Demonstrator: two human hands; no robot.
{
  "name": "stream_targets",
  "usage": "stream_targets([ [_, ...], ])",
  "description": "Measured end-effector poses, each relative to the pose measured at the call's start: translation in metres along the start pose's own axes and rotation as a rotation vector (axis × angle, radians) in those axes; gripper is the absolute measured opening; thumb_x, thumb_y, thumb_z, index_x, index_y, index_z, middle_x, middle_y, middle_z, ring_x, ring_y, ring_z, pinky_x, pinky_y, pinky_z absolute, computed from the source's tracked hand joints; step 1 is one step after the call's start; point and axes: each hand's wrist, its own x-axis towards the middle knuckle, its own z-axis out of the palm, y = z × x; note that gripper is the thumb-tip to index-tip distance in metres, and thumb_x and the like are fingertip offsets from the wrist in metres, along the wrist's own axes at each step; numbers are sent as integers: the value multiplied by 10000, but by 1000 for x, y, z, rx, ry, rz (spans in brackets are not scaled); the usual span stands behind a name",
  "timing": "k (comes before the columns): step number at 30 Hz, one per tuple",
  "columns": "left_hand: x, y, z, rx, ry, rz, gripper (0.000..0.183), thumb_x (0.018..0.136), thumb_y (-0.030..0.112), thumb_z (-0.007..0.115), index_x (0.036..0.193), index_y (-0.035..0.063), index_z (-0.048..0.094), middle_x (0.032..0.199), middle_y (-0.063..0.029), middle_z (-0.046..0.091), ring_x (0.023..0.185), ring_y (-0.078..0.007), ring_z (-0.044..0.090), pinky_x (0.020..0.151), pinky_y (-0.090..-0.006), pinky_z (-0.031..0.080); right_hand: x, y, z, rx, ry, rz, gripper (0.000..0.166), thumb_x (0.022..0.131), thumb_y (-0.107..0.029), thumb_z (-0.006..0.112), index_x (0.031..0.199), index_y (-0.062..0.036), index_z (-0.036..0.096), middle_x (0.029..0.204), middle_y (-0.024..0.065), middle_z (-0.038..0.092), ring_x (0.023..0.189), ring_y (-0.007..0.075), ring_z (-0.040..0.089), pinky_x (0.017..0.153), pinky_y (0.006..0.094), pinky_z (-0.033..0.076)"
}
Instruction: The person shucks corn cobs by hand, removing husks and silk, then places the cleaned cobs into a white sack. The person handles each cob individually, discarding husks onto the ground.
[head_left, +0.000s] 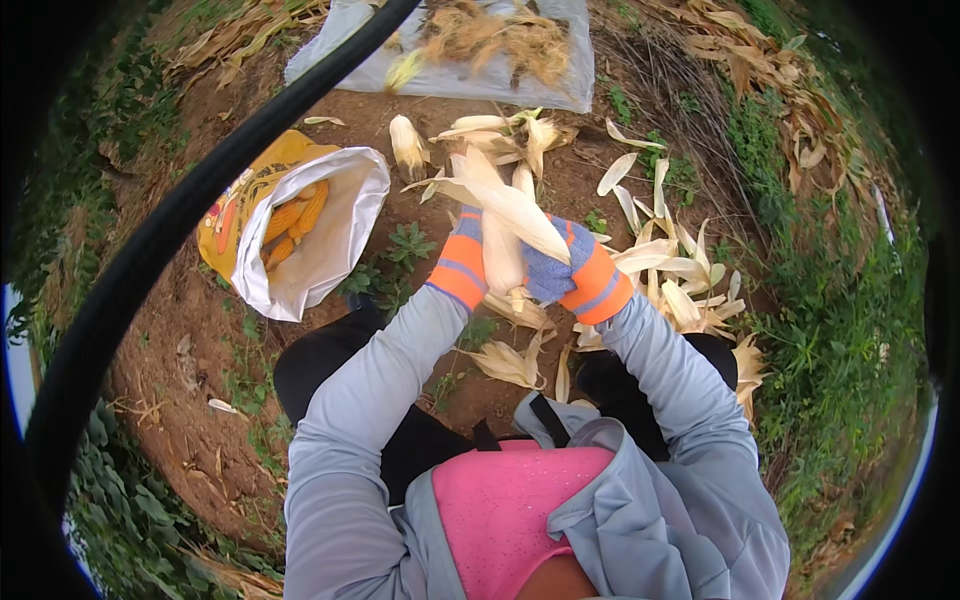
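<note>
Both my hands wear grey gloves with orange bands. An ear of corn in pale dry husk is held between them, its cut stem end towards me. My left hand grips the ear from its left side; its fingers are mostly hidden behind the husk. On the other side my right hand is closed around a husk leaf that is spread away from the ear and lies across it. Just beyond my hands, several unhusked ears of corn lie on the soil, with a single ear slightly apart.
A yellow and white woven sack at the left holds several bare orange corncobs. Loose husks are strewn at the right. Corn silk rests on a plastic sheet at the far side. A black cable-like strip crosses the view.
</note>
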Motion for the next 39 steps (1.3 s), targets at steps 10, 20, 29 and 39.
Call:
stream_targets([
  [10, -6, 26, -44, -1547, 125, -861, 626, 734, 679, 403, 938, 95, 503, 725, -87, 550, 587, -214, 541, 517, -340, 483, -35, -35, -14, -965, -239, 537, 297, 839, -306, 498, 959, -44, 573, 730, 110, 592, 729, 158, 569, 634, 329, 464],
  [20, 0, 31, -25, -1482, 287, -946, 829, 711, 748, 257, 1204, 100, 410, 1082, -140, 523, 935, -302, 523, 813, -431, 440, -1, -17, -16, -1015, 375, -75, 231, 750, -177, 609, 924, -26, 586, 803, 71, 611, 736, 128, 565, 659, 247, 455],
  [29, 8, 13, -6, -1553, 260, -899, 807, 752, 719, 226, 1294, 126, 300, 1243, -106, 411, 1103, -283, 415, 927, -389, 352, 6, -13, -10, -1030, 489, -91, 211, 727, -196, 648, 747, -20, 535, 644, 50, 565, 608, 109, 523, 564, 255, 436],
  [39, 2, 5, -3, -1487, 347, -870, 843, 734, 735, 229, 1263, 91, 351, 1202, -114, 462, 1055, -276, 472, 902, -391, 387, 0, -7, -15, -1102, 496, -247, 217, 725, -202, 649, 777, -26, 533, 655, 59, 553, 612, 125, 508, 583, 268, 428],
])
